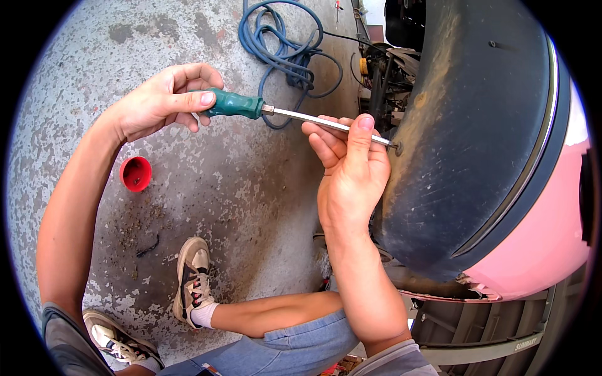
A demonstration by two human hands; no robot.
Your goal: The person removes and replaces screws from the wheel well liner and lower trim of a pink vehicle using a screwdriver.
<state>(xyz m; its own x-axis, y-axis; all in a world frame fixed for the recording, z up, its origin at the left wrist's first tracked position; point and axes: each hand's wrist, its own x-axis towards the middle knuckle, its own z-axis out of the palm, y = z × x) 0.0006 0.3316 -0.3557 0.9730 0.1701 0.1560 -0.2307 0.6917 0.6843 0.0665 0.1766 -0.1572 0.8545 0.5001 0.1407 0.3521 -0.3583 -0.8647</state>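
Note:
My left hand (172,100) grips the green handle of a screwdriver (235,104), thumb along its top. The long metal shaft runs rightward and slightly down. Near the tip, my right hand (352,166) closes on the shaft, thumb pressed over it and fingers underneath. At the shaft's end sits a small dark round-headed fastener (396,148), touching the dirty edge of a black plastic liner (476,125). Whether the tip is seated in the fastener is too small to tell.
The liner joins a pink car body panel (533,257) with a broken lower edge (476,289). A coiled blue hose (276,50) lies on the worn concrete floor. A red cup (135,174) holding small dark pieces stands left, near scattered dirt (141,229). Mechanical parts (389,75) show behind the liner.

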